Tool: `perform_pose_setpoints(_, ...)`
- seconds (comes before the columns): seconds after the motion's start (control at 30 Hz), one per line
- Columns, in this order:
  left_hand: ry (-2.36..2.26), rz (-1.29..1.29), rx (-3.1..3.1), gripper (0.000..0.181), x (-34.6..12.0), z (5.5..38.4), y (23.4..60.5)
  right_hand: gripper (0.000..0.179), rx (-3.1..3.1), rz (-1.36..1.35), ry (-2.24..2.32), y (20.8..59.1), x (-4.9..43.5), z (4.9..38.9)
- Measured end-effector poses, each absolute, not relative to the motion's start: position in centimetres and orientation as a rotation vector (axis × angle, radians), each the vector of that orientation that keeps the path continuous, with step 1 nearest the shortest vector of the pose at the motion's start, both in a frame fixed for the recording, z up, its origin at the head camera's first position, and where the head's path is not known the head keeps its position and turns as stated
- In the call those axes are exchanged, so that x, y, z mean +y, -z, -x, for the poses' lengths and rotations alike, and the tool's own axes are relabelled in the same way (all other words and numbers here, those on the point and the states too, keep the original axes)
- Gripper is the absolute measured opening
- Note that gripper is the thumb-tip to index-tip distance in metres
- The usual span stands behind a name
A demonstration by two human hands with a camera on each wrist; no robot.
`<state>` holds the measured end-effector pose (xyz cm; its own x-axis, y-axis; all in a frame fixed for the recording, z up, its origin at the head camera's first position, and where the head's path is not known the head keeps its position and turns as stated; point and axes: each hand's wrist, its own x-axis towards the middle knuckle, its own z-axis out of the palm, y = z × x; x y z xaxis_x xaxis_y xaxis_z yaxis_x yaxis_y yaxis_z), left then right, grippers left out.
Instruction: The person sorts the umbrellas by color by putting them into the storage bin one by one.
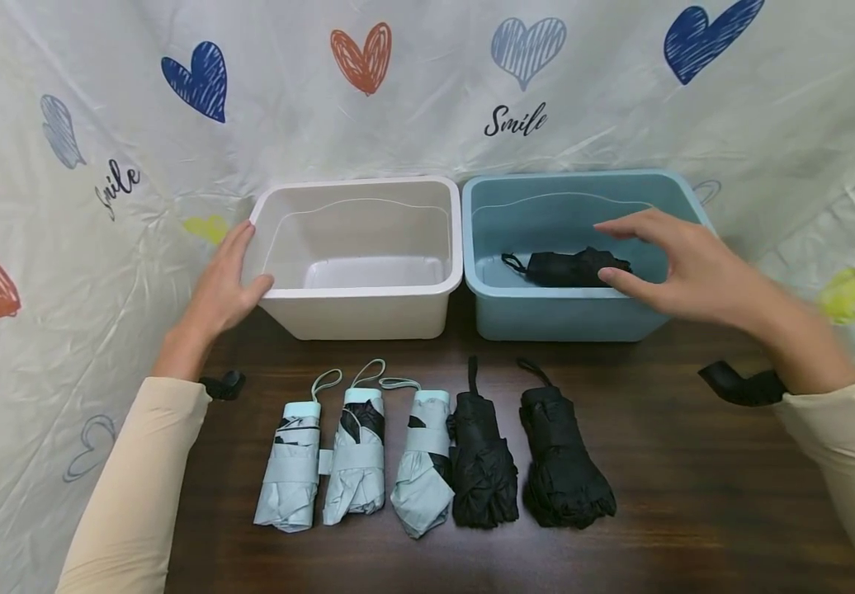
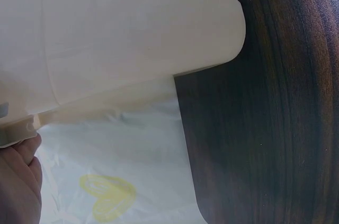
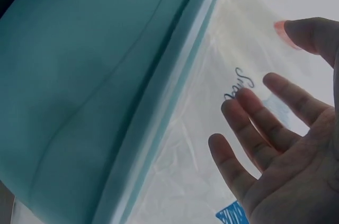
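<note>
My left hand (image 1: 221, 289) rests at the left rim of the white plastic bin (image 1: 356, 318), its fingers along the side and its thumb at the front corner. In the left wrist view, the left hand (image 2: 20, 179) touches the rim from outside. My right hand (image 1: 687, 268) is over the right part of the blue bin (image 1: 554, 320), thumb and fingers spread apart with nothing between them. Below it a folded black umbrella (image 1: 569, 268) lies in the blue bin. The right wrist view shows the right hand (image 3: 286, 150) with its fingers spread, beside the bin's rim.
In front of the bins, a row of folded umbrellas lies on the dark wooden table (image 1: 695, 495): three pale blue ones, including the leftmost umbrella (image 1: 290, 474), and two black ones, including the rightmost umbrella (image 1: 564, 466). A white heart-print sheet (image 1: 427, 115) hangs behind.
</note>
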<state>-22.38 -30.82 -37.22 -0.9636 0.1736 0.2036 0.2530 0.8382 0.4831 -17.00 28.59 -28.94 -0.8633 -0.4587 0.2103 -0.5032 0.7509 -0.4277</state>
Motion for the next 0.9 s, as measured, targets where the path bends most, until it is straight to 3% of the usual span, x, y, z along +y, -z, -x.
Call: perform_pose_setpoints(0.9, 0.787, 0.365, -2.832, 0.088, -30.9, 22.3, 37.2, 0.066, -2.688, -0.714, -0.740, 34.6, 26.7, 10.4)
